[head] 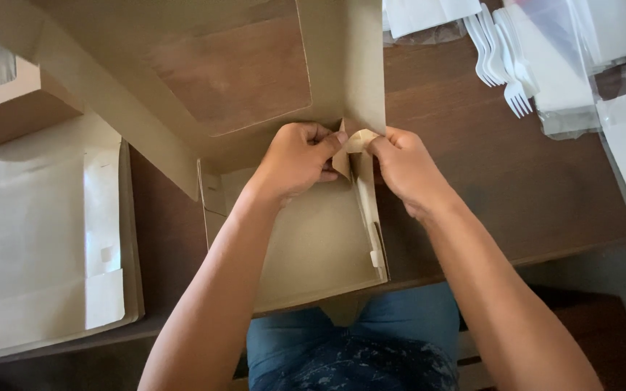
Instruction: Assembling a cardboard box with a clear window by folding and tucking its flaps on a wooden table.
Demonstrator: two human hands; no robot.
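Folding a corner flap on a brown cardboard box [306,239] with a window lid [233,72].

Lying open on the dark wooden tabletop [516,181], base at the near edge, lid tipped up and away. Left hand [295,163] and right hand [407,170] meeting at the far right corner, fingers pinched together on the small corner tab [356,143]. Probably light, thin and easily creased; stiffest along the scored folds, so best gripped close to them. White plastic forks [505,58] well apart to the right; flat box blanks [45,239] stacked at left.
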